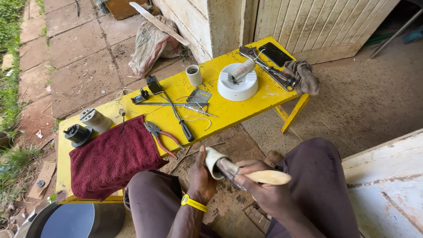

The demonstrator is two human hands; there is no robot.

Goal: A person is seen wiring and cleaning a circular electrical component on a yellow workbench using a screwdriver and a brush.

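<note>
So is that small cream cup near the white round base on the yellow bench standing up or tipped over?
Standing upright. The cream cup rests on its base on the yellow bench, its round open mouth facing up, apart from the white round base.
</note>
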